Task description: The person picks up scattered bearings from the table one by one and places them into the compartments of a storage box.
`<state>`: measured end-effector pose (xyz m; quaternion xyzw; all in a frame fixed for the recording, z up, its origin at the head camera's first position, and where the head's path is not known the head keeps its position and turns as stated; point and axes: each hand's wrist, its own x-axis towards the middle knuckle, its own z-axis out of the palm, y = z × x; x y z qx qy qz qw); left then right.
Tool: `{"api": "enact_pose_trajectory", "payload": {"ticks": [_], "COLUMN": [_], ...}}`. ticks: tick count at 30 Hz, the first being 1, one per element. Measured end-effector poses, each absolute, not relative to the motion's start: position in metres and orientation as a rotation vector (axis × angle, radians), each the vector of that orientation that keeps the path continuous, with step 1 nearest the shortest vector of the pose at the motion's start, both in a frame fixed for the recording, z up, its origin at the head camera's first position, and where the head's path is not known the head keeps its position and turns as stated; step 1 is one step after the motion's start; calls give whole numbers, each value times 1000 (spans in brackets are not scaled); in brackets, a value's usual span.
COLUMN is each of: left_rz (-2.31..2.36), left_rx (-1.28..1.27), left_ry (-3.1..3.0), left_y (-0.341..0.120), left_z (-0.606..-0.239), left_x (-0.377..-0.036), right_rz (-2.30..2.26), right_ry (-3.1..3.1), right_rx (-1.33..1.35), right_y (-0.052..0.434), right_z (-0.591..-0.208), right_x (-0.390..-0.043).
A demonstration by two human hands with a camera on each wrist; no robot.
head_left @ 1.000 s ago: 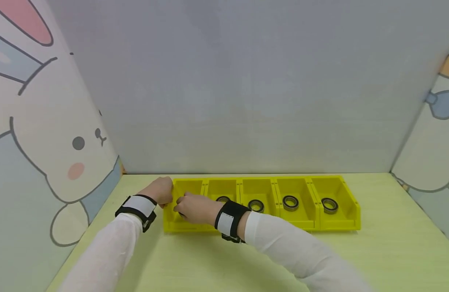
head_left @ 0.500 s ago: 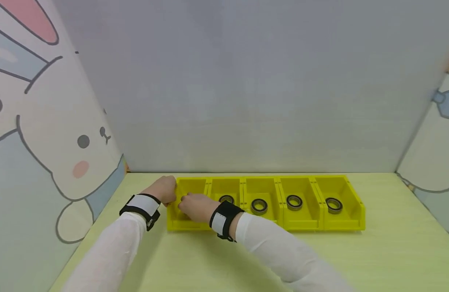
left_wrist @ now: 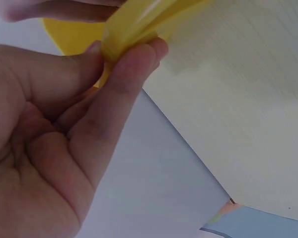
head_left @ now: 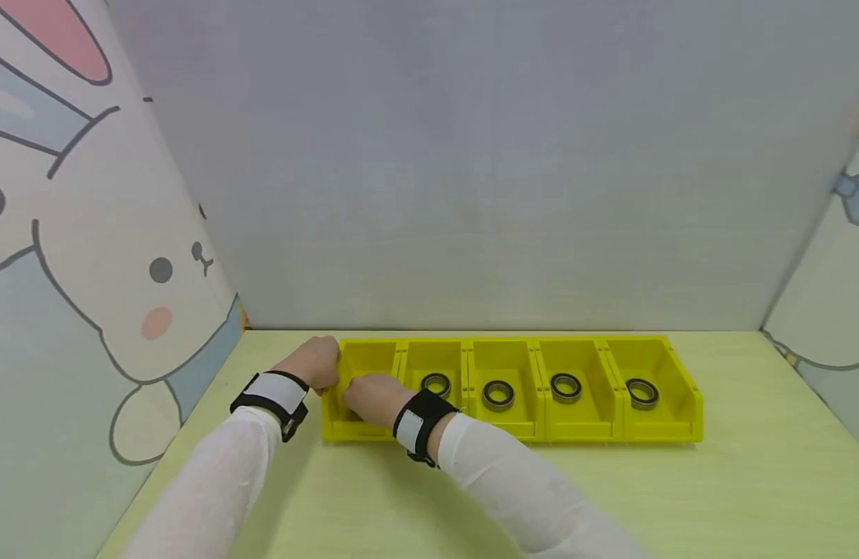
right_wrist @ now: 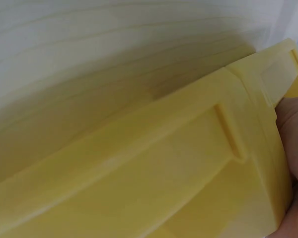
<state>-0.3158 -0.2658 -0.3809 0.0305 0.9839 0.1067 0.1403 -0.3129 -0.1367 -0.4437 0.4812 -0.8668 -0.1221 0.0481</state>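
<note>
We see the left hand (head_left: 316, 363) pinching the outer wall of the end bin (head_left: 359, 388); in the left wrist view, thumb and fingers (left_wrist: 134, 69) clamp the yellow rim. The right hand (head_left: 373, 397) lies over that same bin, just beside the left hand, and seems curled on its front wall; the right wrist view shows only a bit of skin against the plastic. Beyond the right hand, four more bins (head_left: 576, 388) run along the desk (head_left: 680, 497), each holding a ring (head_left: 436, 383).
</note>
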Motion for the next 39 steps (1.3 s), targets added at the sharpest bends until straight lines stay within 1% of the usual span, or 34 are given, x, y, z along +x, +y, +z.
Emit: {"api": "enact_pose_trajectory", "payload": {"ticks": [17, 28, 31, 34, 39], "left_rz": [307, 329, 323, 315, 272], "left_rx": [113, 123, 139, 168, 206], "left_ry": [2859, 2848, 2854, 2858, 2860], "left_y": [-266, -260, -260, -261, -272], "left_z": [-378, -382, -382, -381, -382], "left_x": [-315, -315, -314, -314, -308], "right_rz": [-411, -495, -535, -540, -493], "right_ry": [-2690, -2598, -2504, -2502, -2588], "right_rx": [1444, 1396, 1424, 1441, 1435], "right_y": [-138, -126, -116, -97, -44], "right_z": [-437, -445, -437, -417, -374], "right_x": [-308, -308, -301, -291, -281]}}
